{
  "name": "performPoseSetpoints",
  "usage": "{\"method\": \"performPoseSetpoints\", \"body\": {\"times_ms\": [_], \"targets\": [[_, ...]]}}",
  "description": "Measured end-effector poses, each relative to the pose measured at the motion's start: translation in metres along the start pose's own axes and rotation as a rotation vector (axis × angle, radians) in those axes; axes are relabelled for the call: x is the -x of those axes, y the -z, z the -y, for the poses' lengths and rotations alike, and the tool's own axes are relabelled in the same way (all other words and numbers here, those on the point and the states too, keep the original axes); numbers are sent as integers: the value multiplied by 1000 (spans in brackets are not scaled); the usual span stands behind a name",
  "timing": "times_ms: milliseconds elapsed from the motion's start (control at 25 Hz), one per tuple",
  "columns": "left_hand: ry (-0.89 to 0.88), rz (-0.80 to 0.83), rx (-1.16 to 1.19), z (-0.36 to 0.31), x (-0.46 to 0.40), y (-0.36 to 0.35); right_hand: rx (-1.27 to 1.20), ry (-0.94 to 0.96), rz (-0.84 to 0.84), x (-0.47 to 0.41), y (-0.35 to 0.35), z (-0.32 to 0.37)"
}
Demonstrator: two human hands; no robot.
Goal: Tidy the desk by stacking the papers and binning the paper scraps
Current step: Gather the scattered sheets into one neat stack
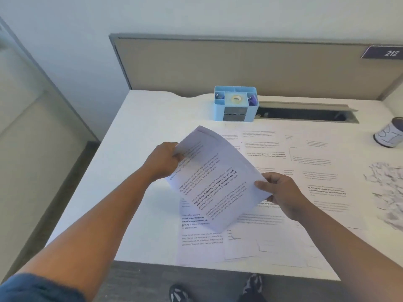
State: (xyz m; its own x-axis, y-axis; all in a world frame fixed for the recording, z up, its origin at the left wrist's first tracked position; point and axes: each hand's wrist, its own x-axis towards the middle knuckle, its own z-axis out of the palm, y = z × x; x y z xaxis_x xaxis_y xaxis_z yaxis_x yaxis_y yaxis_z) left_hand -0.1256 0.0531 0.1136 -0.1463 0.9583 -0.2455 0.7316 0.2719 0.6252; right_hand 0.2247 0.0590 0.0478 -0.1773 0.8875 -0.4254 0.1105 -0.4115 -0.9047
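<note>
A printed sheet of paper (pixel 216 171) hangs tilted above the white desk (pixel 139 136), held at two edges. My left hand (pixel 164 161) grips its left edge and my right hand (pixel 281 195) pinches its right corner. Several more printed sheets (pixel 290 158) lie spread flat over the middle and right of the desk, some overlapping near the front edge (pixel 202 240). A heap of torn white paper scraps (pixel 388 188) lies at the desk's right side.
A light blue desk organiser (pixel 236 104) with tape and clips stands at the back. Behind it runs an open cable slot (pixel 305 113) and a beige partition (pixel 239 64). A small white-wrapped can (pixel 389 132) stands at the far right. My shoes show below the desk's front edge.
</note>
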Motion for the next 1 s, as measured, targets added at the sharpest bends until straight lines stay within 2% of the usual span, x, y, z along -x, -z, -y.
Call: {"method": "performPoseSetpoints", "body": {"times_ms": [160, 440, 520, 600, 680, 800, 880, 1000], "targets": [[-94, 79, -196, -68, -21, -28, 160, 22, 141, -5, 47, 1], [-206, 237, -445, -168, -54, -91, 136, 46, 384, -34, 128, 3], [-175, 227, -460, -176, -57, -108, 94, 19, 403, -42, 136, -5], [-162, 132, -463, -174, -58, -123, 71, -15, 375, -49, 143, -13], [-172, -42, -384, -164, -54, -137, 54, -45, 319, -56, 152, -21], [-34, -176, -30, -139, -48, -159, -24, -122, 148, -69, 172, -37], [139, -148, 152, -118, -45, -177, -164, -183, 26, -76, 187, -46], [308, 6, 232, -100, -38, -202, -261, -236, -46, -82, 201, -52]]}}
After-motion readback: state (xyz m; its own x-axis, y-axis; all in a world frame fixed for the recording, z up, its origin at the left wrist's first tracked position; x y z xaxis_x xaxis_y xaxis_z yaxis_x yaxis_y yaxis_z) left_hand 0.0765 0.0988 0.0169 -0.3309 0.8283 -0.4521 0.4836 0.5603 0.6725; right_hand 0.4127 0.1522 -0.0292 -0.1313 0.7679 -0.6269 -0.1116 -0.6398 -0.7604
